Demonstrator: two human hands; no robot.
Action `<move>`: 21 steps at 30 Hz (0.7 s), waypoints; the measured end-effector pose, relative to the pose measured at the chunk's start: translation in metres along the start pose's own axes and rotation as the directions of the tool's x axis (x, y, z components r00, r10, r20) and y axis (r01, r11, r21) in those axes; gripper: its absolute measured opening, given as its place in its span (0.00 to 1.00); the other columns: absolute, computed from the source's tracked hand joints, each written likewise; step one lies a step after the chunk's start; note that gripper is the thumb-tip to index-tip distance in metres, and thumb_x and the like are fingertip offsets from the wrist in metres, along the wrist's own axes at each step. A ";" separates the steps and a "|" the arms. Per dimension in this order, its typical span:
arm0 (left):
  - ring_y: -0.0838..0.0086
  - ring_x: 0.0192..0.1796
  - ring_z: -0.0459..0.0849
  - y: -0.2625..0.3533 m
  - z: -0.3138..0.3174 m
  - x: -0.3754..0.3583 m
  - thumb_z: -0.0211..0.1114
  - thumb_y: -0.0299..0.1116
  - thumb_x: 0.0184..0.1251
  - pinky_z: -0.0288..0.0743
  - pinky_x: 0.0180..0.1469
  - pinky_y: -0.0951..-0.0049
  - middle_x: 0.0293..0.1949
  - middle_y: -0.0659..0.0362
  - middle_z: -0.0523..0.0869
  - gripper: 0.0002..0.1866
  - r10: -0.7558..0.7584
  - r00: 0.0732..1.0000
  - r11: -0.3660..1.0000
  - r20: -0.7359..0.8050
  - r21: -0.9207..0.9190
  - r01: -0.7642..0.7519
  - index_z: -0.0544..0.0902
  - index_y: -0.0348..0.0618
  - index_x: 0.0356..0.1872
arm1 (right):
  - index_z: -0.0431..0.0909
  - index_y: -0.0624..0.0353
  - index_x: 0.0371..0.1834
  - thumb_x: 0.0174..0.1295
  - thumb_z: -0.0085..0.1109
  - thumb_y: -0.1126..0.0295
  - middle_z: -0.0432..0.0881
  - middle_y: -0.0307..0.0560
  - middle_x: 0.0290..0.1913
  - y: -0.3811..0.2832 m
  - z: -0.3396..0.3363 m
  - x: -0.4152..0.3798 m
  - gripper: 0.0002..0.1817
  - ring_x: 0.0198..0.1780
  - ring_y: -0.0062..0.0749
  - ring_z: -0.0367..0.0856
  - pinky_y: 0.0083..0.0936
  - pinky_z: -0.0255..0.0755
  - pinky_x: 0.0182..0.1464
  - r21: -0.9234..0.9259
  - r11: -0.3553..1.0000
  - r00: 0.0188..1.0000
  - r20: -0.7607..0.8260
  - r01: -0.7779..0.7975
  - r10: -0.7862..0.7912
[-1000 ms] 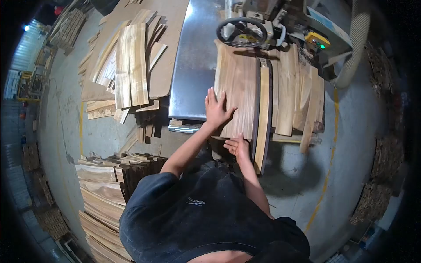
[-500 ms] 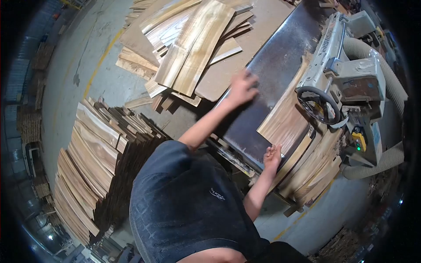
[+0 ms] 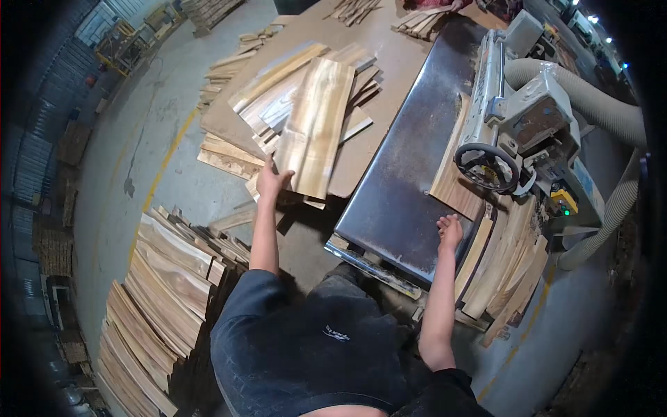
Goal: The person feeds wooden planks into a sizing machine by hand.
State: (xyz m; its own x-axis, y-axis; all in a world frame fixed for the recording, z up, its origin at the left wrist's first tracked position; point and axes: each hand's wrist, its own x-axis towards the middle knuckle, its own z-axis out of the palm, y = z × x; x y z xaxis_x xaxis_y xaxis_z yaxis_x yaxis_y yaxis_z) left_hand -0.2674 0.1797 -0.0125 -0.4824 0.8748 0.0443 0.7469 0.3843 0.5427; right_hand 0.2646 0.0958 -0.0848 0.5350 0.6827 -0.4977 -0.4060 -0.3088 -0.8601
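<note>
Reaching toward the wide board [image 3: 316, 125] on top of the pile, the left hand [image 3: 272, 183] lays its thumb at the near left corner, with its fingers extended along the side; whether they have closed on the wood cannot be told. The board's near end seems to jut past the edge of the brown table [image 3: 381, 108], presumably leaving a corner free to take hold of. The right hand [image 3: 449, 231], apparently holding nothing, hangs with loosely bent fingers over the metal table [image 3: 389, 191], just beside the near end of a second board [image 3: 454, 186]. This board lies flat, partly under the machine [image 3: 489, 94], probably to keep it lined up with the machine's length. Its far part is hidden by the machine and its wheel [image 3: 486, 168]. The right palm and any contact with the wood are hard to make out. At the top edge, another person's hand [image 3: 458, 5] is mostly cut off; the floor stack [image 3: 163, 278] is partly hidden by the wearer's sleeve [image 3: 246, 306].
</note>
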 end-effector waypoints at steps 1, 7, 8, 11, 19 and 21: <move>0.53 0.56 0.84 -0.002 -0.005 -0.007 0.81 0.52 0.45 0.77 0.55 0.57 0.54 0.39 0.84 0.49 0.103 0.988 0.988 0.115 -0.124 -0.089 0.71 0.43 0.69 | 0.76 0.59 0.46 0.73 0.53 0.53 0.84 0.44 0.34 0.007 -0.002 -0.009 0.18 0.29 0.25 0.85 0.13 0.67 0.24 0.012 1.000 1.000 0.004 0.010 -0.010; 0.67 0.26 0.81 0.090 -0.053 -0.122 0.74 0.32 0.56 0.73 0.31 0.64 0.26 0.44 0.81 0.27 0.495 0.869 0.795 -0.027 -0.390 -0.465 0.80 0.37 0.59 | 0.78 0.57 0.56 0.71 0.59 0.57 0.86 0.43 0.48 0.046 -0.013 -0.133 0.19 0.42 0.24 0.86 0.17 0.74 0.38 -0.055 0.997 0.955 0.289 -0.046 0.060; 0.63 0.27 0.82 0.110 -0.066 -0.149 0.73 0.31 0.56 0.74 0.32 0.64 0.28 0.43 0.82 0.26 0.511 0.859 0.814 0.020 -0.332 -0.477 0.80 0.36 0.58 | 0.78 0.57 0.56 0.71 0.57 0.55 0.85 0.42 0.50 0.049 -0.011 -0.155 0.19 0.47 0.24 0.85 0.19 0.74 0.43 -0.090 0.996 0.942 0.333 -0.003 0.033; 0.61 0.26 0.83 0.135 -0.073 -0.224 0.71 0.30 0.56 0.76 0.33 0.65 0.28 0.42 0.83 0.27 0.505 0.841 0.837 0.193 -0.347 -0.423 0.79 0.34 0.59 | 0.74 0.59 0.63 0.74 0.47 0.44 0.77 0.49 0.64 0.044 -0.007 -0.209 0.31 0.64 0.34 0.77 0.30 0.70 0.62 -0.183 0.981 0.867 0.496 0.057 0.042; 0.52 0.69 0.72 0.111 0.001 -0.346 0.60 0.37 0.73 0.64 0.69 0.59 0.65 0.38 0.74 0.28 0.741 0.621 0.585 0.257 -0.701 -0.408 0.69 0.37 0.70 | 0.74 0.67 0.60 0.66 0.64 0.62 0.87 0.49 0.41 -0.016 -0.069 -0.284 0.25 0.41 0.24 0.84 0.28 0.77 0.47 -0.514 0.698 0.796 0.590 0.498 -0.134; 0.36 0.72 0.60 0.093 0.044 -0.345 0.67 0.51 0.65 0.60 0.70 0.47 0.70 0.29 0.60 0.39 0.643 0.710 0.758 0.288 -0.371 -0.536 0.68 0.41 0.71 | 0.76 0.67 0.57 0.65 0.65 0.64 0.87 0.48 0.41 0.009 -0.096 -0.270 0.22 0.42 0.25 0.84 0.29 0.78 0.46 -0.572 0.736 0.898 0.425 0.361 -0.110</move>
State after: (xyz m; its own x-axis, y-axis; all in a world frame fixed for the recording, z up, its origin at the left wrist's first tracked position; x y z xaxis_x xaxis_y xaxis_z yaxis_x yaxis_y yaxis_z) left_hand -0.0111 -0.0728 -0.0144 0.2696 0.9530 0.1384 0.6549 -0.2868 0.6991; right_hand 0.1874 -0.1552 0.0307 0.2102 0.9289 -0.3049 0.3183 -0.3599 -0.8770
